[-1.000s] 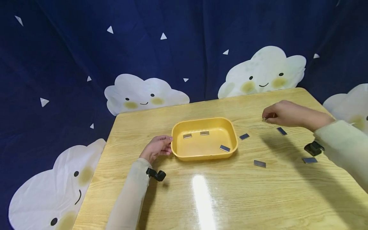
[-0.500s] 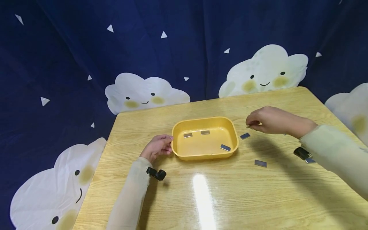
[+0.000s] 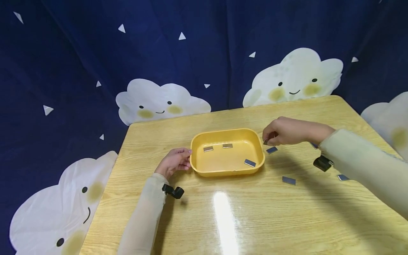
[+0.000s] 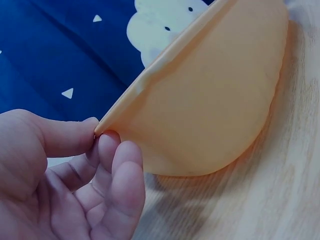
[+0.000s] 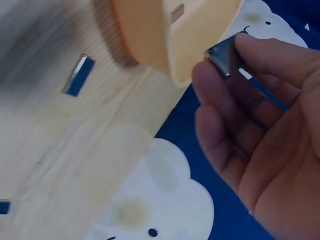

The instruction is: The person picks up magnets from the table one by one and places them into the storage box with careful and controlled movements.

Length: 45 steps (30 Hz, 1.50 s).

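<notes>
My left hand [image 3: 173,163] pinches the left rim of a yellow plastic tray [image 3: 227,173]; the left wrist view shows thumb and forefinger on that rim. Between the thumb and fingers of my right hand [image 3: 287,131] is a small, shiny, flat rectangular metal piece [image 5: 226,56]. The right hand is raised just outside the tray's right rim. Inside the tray lie three similar pieces, one at the left [image 3: 208,149], a second piece [image 3: 227,146] near the back wall and a third piece [image 3: 250,163] at front right.
Several more pieces lie on the wooden table [image 3: 197,216] right of the tray: a near piece [image 3: 272,150] below my right hand, a front piece [image 3: 288,180], and others partly behind the right forearm. A dark blue curtain [image 3: 191,56] with clouds hangs behind.
My right hand has moved left across the table to the tray's right rim, carrying the metal piece. My left hand and the tray stay in place.
</notes>
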{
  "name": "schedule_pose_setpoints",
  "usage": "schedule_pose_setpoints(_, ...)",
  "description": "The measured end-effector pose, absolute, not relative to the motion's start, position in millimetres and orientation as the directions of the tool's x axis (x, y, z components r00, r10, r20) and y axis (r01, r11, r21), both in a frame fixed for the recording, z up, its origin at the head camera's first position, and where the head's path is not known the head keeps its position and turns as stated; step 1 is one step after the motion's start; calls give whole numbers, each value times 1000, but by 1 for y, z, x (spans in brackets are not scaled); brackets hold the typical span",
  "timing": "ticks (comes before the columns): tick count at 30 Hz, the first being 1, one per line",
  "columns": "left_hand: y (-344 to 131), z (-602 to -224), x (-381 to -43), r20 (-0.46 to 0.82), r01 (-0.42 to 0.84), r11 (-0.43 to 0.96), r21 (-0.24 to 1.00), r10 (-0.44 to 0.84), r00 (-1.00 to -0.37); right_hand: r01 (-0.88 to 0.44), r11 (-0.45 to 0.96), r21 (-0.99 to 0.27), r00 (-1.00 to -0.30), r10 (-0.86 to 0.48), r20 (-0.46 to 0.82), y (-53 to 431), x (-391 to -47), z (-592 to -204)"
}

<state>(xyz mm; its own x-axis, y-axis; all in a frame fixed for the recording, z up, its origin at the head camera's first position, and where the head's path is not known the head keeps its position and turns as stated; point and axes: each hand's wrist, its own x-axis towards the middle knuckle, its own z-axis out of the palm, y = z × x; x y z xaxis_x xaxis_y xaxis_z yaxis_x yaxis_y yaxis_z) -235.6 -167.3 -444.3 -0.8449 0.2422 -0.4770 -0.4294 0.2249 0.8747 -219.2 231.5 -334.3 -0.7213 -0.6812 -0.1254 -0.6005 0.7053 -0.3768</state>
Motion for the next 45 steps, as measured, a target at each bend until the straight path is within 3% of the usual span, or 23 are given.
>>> schedule_pose_setpoints(9, -170, -445, -235, -480, -433, 222, 873, 245, -843, -625, 711, -324, -669, -701, -247, 193, -240, -325)
schedule_pose_setpoints(21, -171, -444, -239, -477, -432, 217, 875, 237, -846, -644, 736, -209, -679, -675, -288, 161, -254, -322)
schedule_pose_setpoints(36, -169, -446, -239, -489, -448, 205, 870, 245, -837, -582, 791, -190, -692, -604, -395, 143, -263, -378)
schedule_pose_setpoints(45, -170, -444, -239, -495, -454, 211, 866, 230, -838, -555, 809, -194, -666, -572, -479, 140, -270, -382)
